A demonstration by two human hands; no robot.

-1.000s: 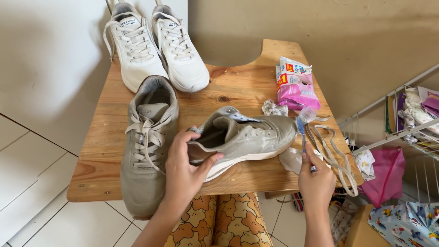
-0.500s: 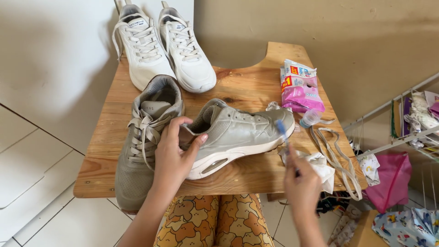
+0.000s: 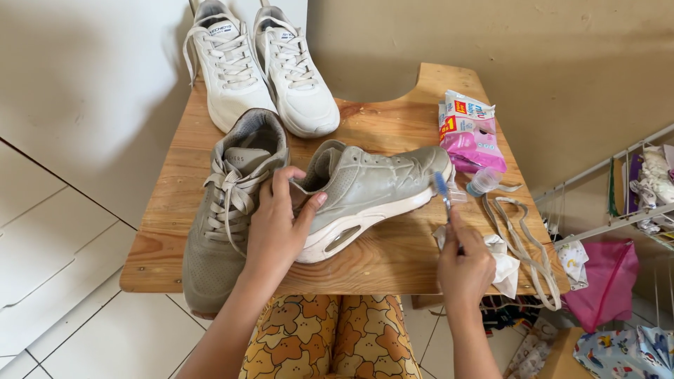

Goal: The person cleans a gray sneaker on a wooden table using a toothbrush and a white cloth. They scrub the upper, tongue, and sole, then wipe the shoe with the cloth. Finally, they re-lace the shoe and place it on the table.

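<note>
**Unlaced beige sneaker held on its side, blue toothbrush at the toe**

Hidden/cut off first: the light wooden tabletop (image 3: 393, 140) had its near right corner covered by laces and tissue; its legs were out of view. The pair of white laced sneakers (image 3: 263, 67) at the far edge was cropped at the heels by the top of the frame. The laced grey-beige sneaker (image 3: 228, 224) overhung the near edge, with part of its inner side behind the left hand. The white wire rack (image 3: 618, 203) at right was cut by the frame, contents too cluttered to make out.

The unlaced grey-beige leather sneaker (image 3: 368, 193) lay tipped on its side mid-table, sole toward the person, toe pointing right. Left hand (image 3: 277, 228) gripped its heel collar: thumb pressed on the outside of the collar, fingers curled over the rim, tips hidden inside or behind it.

Right hand (image 3: 465, 270) was closed round the handle of a blue toothbrush (image 3: 444, 193), handle pinched between thumb and fingers. The head met the sneaker's toe; whether the bristles actually touched, can't tell.

Packages: a soft pink-and-white wipes pack (image 3: 470, 133) with a red-yellow sticker lay at the far right of the table, print too small to matter. Just beside it, a small clear bottle (image 3: 483, 181) on its side. A loose beige shoelace (image 3: 523, 235) ran down the right edge. A crumpled white tissue (image 3: 502, 260) sat partly under the right hand.
</note>
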